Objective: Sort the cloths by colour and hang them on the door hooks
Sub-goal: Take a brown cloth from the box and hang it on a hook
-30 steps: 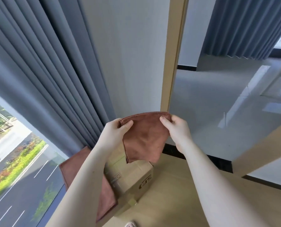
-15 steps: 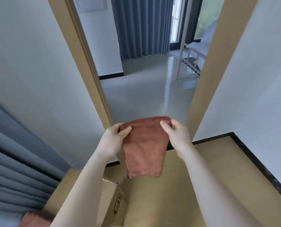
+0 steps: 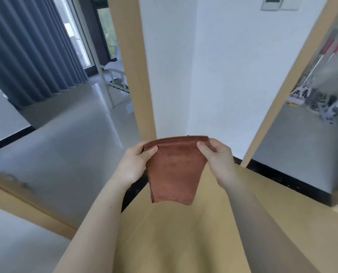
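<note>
Two bare forearms reach forward from the bottom edge over a tan floor (image 3: pixel 183 239); they converge on a folded brown cloth (image 3: pixel 176 172) held up in the air in front of the person, at the middle of the view. The left hand (image 3: pixel 134 166) pinches the cloth's upper left corner, thumb laid on the near face and the other fingers curled behind; the right hand (image 3: pixel 220 157) pinches the upper right corner the same way, thumb in front, fingers tucked at the back. The cloth lies between the two hands and hangs below them, touching nothing else; its top edge runs level from left to right, stretched fairly taut, with doubled layers showing along it. The body of the cloth drops straight down from that edge, so its length hangs vertically; it narrows toward the bottom, where the lower edge slants a little and the lower left corner points at the floor.

Just beyond the hands a black skirting (image 3: pixel 282 179) borders the tan floor; above it stands a white wall (image 3: pixel 223 66), framed by a tan upright post (image 3: pixel 132 75) on its left and a slanted tan door frame (image 3: pixel 290 79) on its right. To the left, pale grey tiles (image 3: pixel 71 146) lead to grey-blue curtains (image 3: pixel 26 46) and a white chair frame (image 3: pixel 114 83); to the far right lies a blurred heap of objects (image 3: pixel 320 99), too smeared to identify.
</note>
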`<state>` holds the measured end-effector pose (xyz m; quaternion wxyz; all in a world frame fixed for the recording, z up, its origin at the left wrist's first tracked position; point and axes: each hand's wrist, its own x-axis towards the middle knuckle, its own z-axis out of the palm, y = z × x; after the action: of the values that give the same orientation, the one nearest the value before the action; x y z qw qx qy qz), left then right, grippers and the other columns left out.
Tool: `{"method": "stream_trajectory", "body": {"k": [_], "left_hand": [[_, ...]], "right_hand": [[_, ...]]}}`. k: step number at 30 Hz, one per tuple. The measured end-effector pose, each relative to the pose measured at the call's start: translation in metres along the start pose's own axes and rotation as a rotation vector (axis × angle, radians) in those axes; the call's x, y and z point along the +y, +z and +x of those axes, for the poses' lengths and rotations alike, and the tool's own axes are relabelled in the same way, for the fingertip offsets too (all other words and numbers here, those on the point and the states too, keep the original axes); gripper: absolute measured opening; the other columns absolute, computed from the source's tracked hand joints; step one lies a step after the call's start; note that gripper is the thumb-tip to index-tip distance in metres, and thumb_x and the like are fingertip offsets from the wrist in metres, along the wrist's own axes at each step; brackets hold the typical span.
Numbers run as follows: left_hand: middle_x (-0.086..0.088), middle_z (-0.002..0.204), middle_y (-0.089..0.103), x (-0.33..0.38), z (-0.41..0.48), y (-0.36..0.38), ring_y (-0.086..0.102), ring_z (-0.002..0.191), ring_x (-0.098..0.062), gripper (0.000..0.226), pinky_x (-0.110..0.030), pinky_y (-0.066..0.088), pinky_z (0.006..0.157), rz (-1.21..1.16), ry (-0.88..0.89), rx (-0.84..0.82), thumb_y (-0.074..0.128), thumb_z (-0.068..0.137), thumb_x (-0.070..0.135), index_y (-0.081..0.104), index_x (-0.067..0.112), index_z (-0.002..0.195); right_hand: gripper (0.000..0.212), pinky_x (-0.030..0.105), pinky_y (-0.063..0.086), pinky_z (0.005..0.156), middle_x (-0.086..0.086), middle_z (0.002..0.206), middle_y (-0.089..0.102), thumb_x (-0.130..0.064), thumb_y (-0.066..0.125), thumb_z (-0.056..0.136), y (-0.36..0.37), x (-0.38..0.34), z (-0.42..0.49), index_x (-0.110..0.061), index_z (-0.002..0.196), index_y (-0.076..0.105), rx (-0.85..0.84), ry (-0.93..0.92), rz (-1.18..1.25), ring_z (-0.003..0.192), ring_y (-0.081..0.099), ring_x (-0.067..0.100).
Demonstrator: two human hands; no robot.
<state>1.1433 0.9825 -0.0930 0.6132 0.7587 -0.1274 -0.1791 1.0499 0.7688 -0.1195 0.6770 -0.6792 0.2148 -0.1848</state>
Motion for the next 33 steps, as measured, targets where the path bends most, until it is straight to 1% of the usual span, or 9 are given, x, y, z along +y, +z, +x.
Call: {"method": "stream_trajectory", "body": {"k": [2, 4, 6, 8, 12, 17, 27, 31, 33], "left_hand": [[0.009, 0.092, 0.077, 0.009, 0.007, 0.033, 0.072, 0.084, -0.004, 0.016, -0.021, 0.055, 0.076, -0.007, 0.033, -0.072, 0.058, 0.104, 0.014, 0.073, 0.019, 0.106], [0.011, 0.090, 0.075, 0.015, 0.014, 0.064, 0.069, 0.084, -0.007, 0.019, -0.028, 0.054, 0.081, 0.023, 0.079, -0.132, 0.058, 0.103, 0.015, 0.073, 0.025, 0.098], [0.013, 0.089, 0.075, 0.021, 0.017, 0.097, 0.068, 0.087, -0.010, 0.017, -0.035, 0.054, 0.083, 0.041, 0.116, -0.212, 0.060, 0.103, 0.017, 0.074, 0.025, 0.099], [0.009, 0.093, 0.077, 0.029, 0.017, 0.130, 0.071, 0.090, -0.014, 0.015, -0.037, 0.056, 0.085, 0.022, 0.140, -0.287, 0.061, 0.102, 0.017, 0.076, 0.021, 0.103], [0.002, 0.107, 0.078, 0.048, 0.011, 0.201, 0.072, 0.106, -0.017, 0.017, -0.036, 0.053, 0.098, 0.020, 0.181, -0.425, 0.063, 0.101, 0.016, 0.077, 0.020, 0.110], [0.010, 0.107, 0.078, 0.070, -0.014, 0.298, 0.071, 0.105, -0.008, 0.019, -0.025, 0.051, 0.095, 0.086, 0.223, -0.542, 0.061, 0.102, 0.019, 0.077, 0.026, 0.110], [0.015, 0.104, 0.075, 0.099, -0.083, 0.483, 0.070, 0.103, -0.009, 0.018, -0.038, 0.054, 0.098, 0.137, 0.303, -0.705, 0.059, 0.103, 0.029, 0.074, 0.036, 0.108], [0.020, 0.096, 0.073, 0.114, -0.111, 0.548, 0.068, 0.086, -0.001, 0.017, -0.031, 0.051, 0.079, 0.164, 0.369, -0.751, 0.059, 0.102, 0.032, 0.073, 0.041, 0.100], [0.017, 0.099, 0.075, 0.121, -0.124, 0.575, 0.072, 0.094, -0.007, 0.015, -0.040, 0.055, 0.091, 0.167, 0.360, -0.796, 0.061, 0.100, 0.035, 0.074, 0.043, 0.099]], "right_hand": [[0.014, 0.027, 0.054, 0.082, 0.004, 0.097, 0.078, -0.022, 0.065, 0.100, -0.033, -0.005, -0.005, -0.012, 0.099, 0.075, 0.073, -0.001, -0.023, 0.086, 0.071, 0.009], [0.014, 0.020, 0.055, 0.077, 0.001, 0.096, 0.078, -0.021, 0.065, 0.100, -0.066, -0.008, -0.011, -0.011, 0.099, 0.075, 0.148, -0.012, -0.037, 0.086, 0.072, 0.007], [0.015, 0.024, 0.057, 0.081, 0.000, 0.098, 0.079, -0.022, 0.065, 0.100, -0.100, -0.009, -0.020, -0.012, 0.100, 0.076, 0.223, -0.018, -0.049, 0.091, 0.073, 0.011], [0.014, 0.028, 0.056, 0.084, 0.001, 0.098, 0.079, -0.021, 0.065, 0.100, -0.133, -0.008, -0.031, -0.012, 0.099, 0.076, 0.303, -0.019, -0.053, 0.092, 0.073, 0.011], [0.013, 0.017, 0.054, 0.078, -0.008, 0.094, 0.078, -0.021, 0.064, 0.101, -0.203, -0.007, -0.059, -0.016, 0.097, 0.075, 0.432, -0.022, -0.094, 0.087, 0.071, 0.002], [0.017, 0.024, 0.051, 0.081, -0.004, 0.094, 0.076, -0.024, 0.063, 0.101, -0.296, -0.006, -0.094, -0.010, 0.097, 0.071, 0.577, -0.020, -0.143, 0.083, 0.066, 0.004], [0.018, 0.025, 0.050, 0.081, 0.004, 0.098, 0.075, -0.023, 0.062, 0.102, -0.473, -0.006, -0.179, -0.008, 0.098, 0.071, 0.751, -0.024, -0.134, 0.085, 0.064, 0.006], [0.021, 0.026, 0.048, 0.083, 0.013, 0.105, 0.073, -0.023, 0.059, 0.103, -0.531, -0.007, -0.211, -0.004, 0.104, 0.068, 0.827, -0.023, -0.131, 0.089, 0.062, 0.010], [0.021, 0.022, 0.048, 0.079, 0.009, 0.097, 0.073, -0.023, 0.059, 0.103, -0.556, -0.009, -0.227, -0.004, 0.103, 0.067, 0.881, -0.024, -0.132, 0.084, 0.061, 0.007]]}}
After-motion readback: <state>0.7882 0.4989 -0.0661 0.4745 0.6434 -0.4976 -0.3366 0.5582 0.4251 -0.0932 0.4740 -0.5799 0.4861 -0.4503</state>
